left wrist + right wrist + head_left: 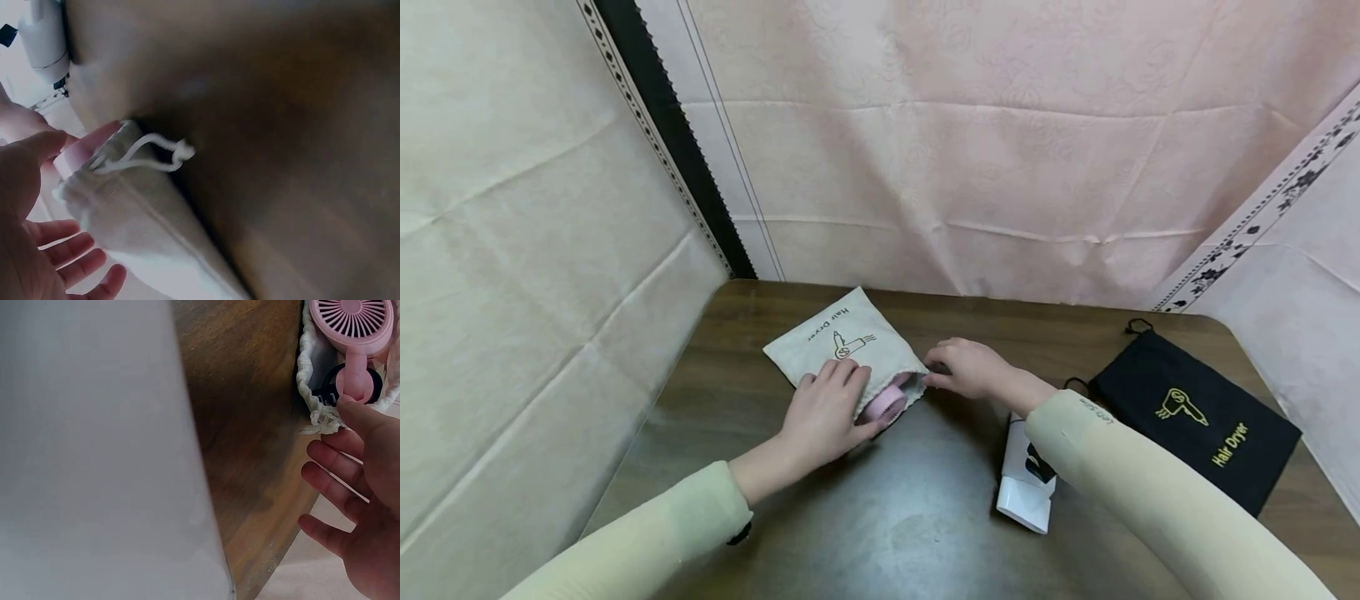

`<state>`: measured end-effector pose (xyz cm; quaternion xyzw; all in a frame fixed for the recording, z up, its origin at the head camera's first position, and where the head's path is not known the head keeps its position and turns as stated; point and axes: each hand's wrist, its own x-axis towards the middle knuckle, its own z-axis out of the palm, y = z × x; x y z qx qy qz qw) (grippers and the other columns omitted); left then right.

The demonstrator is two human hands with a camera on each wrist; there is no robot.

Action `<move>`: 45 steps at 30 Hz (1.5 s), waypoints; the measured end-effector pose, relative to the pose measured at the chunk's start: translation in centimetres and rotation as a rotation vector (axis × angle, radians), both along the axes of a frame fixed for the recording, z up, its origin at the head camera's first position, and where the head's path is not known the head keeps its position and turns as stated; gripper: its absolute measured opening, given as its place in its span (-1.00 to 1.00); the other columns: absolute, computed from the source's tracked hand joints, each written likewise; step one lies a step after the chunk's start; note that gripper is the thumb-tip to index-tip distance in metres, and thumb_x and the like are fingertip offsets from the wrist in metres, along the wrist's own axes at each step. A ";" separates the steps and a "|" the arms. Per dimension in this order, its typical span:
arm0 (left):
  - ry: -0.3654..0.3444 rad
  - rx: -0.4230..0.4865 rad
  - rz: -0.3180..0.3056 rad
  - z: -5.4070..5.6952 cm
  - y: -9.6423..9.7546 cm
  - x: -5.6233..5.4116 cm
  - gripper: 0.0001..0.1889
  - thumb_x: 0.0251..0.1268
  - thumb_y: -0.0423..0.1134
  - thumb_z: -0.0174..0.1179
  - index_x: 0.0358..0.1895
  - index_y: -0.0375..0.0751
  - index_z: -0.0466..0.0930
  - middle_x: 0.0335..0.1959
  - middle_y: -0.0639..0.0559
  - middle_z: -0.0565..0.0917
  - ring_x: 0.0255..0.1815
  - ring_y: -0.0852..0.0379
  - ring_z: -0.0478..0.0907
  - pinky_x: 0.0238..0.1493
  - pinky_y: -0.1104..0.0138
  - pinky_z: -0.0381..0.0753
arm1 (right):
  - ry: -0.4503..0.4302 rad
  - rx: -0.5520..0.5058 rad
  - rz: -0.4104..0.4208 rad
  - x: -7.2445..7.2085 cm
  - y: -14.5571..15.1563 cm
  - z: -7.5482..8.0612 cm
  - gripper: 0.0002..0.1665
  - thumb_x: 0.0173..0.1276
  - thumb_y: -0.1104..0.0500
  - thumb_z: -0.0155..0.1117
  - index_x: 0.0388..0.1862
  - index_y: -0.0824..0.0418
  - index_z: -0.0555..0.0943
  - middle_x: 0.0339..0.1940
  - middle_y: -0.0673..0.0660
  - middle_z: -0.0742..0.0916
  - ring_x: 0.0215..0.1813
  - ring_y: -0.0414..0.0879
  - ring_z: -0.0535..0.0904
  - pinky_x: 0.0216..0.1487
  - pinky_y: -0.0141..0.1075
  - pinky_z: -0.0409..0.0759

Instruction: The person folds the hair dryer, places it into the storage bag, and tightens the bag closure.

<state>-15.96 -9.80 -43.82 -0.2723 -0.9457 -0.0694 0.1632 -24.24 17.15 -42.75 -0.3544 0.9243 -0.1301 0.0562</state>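
A cream drawstring bag printed "Hair Dryer" lies on the table, its mouth toward me. Inside the mouth sits a pink handheld fan with a round grille, its narrow stem over a dark round piece. My left hand rests on the bag with fingers spread loosely along it, the thumb beside the fan. At the right side of the mouth, my right hand pinches the rim, thumb inside and index finger outside. In the left wrist view, the bag's white cord loops out near the pink fan.
Below my right forearm lies a white item with a black marking, partly covered by the sleeve. A black drawstring bag with yellow "Hair Dryer" print lies at the right. Pale cloth hangs behind the wooden table.
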 end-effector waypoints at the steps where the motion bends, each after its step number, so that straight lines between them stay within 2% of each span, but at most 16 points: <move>1: 0.009 0.006 0.002 -0.2 0.0 0.1 -0.29 0.14 0.29 0.52 0.16 -0.17 0.59 0.05 -0.09 0.63 0.05 -0.13 0.57 -0.28 0.00 0.61 | 0.013 0.003 0.005 0.0 0.0 0.0 -0.87 0.51 0.12 0.43 -0.13 0.17 0.77 -0.22 0.07 0.77 -0.17 -0.03 0.64 -0.02 -0.05 0.71; 4: 0.031 0.018 0.004 -0.7 0.0 0.2 -0.36 0.15 0.22 0.54 0.10 -0.16 0.61 0.02 -0.07 0.63 0.02 -0.12 0.57 -0.33 0.02 0.61 | 0.033 0.002 0.018 0.0 0.1 -0.1 -0.90 0.51 0.17 0.42 -0.25 0.14 0.75 -0.28 0.04 0.77 -0.21 -0.04 0.64 -0.05 -0.05 0.70; 9: 0.046 0.044 -0.015 -1.1 -0.2 0.1 -0.45 0.17 0.11 0.54 0.09 -0.15 0.65 0.03 -0.06 0.65 0.00 -0.11 0.59 -0.43 0.07 0.64 | 0.049 0.004 0.027 0.0 0.4 0.0 -0.83 0.49 0.24 0.40 -0.36 0.11 0.72 -0.35 0.00 0.74 -0.27 -0.06 0.60 -0.15 -0.08 0.67; 13: 0.047 0.081 -0.017 -1.4 -0.4 -0.3 -0.50 0.16 0.03 0.56 0.07 -0.14 0.67 0.04 -0.06 0.65 -0.02 -0.10 0.60 -0.49 0.08 0.67 | 0.014 -0.004 0.013 0.1 0.7 0.2 -0.81 0.50 0.24 0.39 -0.38 0.10 0.70 -0.40 -0.04 0.68 -0.35 -0.13 0.50 -0.26 -0.19 0.58; 18: 0.040 0.120 -0.004 -1.8 -0.5 -0.7 -0.50 0.15 -0.04 0.57 0.11 -0.13 0.65 0.08 -0.07 0.64 -0.04 -0.10 0.61 -0.58 0.02 0.66 | -0.036 -0.047 0.014 0.5 0.8 0.2 -0.86 0.51 0.24 0.39 -0.32 0.14 0.73 -0.40 -0.04 0.67 -0.36 -0.17 0.49 -0.28 -0.25 0.56; 24: 0.035 0.142 -0.008 -2.1 -0.5 -1.3 -0.50 0.21 -0.01 0.57 0.14 -0.11 0.64 0.11 -0.08 0.62 -0.03 -0.12 0.61 -0.52 -0.03 0.69 | -0.021 -0.069 0.039 0.8 0.9 0.3 -0.84 0.51 0.26 0.39 -0.35 0.13 0.71 -0.42 -0.06 0.64 -0.37 -0.18 0.48 -0.27 -0.24 0.55; 31: 0.056 0.176 -0.018 -2.4 -0.4 -1.8 -0.62 0.31 -0.14 0.51 0.12 -0.12 0.66 0.07 -0.08 0.63 -0.07 -0.10 0.64 -0.52 -0.01 0.69 | 0.003 -0.089 0.063 1.0 1.1 0.5 -0.84 0.51 0.26 0.37 -0.34 0.12 0.70 -0.39 -0.06 0.66 -0.35 -0.20 0.50 -0.25 -0.23 0.59; 40: 0.092 0.196 -0.034 -2.7 -0.8 -2.5 -0.68 0.26 -0.33 0.50 0.03 -0.14 0.64 0.02 -0.07 0.63 -0.12 -0.10 0.64 -0.56 0.00 0.68 | -0.006 -0.107 0.066 1.3 0.9 0.6 -0.85 0.52 0.25 0.36 -0.32 0.12 0.72 -0.36 -0.06 0.68 -0.34 -0.21 0.51 -0.23 -0.25 0.59; 45: 0.067 0.187 -0.062 -2.8 -1.5 -2.6 -0.66 0.29 -0.25 0.52 0.07 -0.12 0.64 0.07 -0.08 0.65 -0.01 -0.11 0.67 -0.50 0.00 0.72 | -0.019 -0.111 0.052 1.5 1.1 0.6 -0.88 0.51 0.24 0.38 -0.30 0.14 0.73 -0.35 -0.06 0.71 -0.33 -0.21 0.53 -0.20 -0.23 0.61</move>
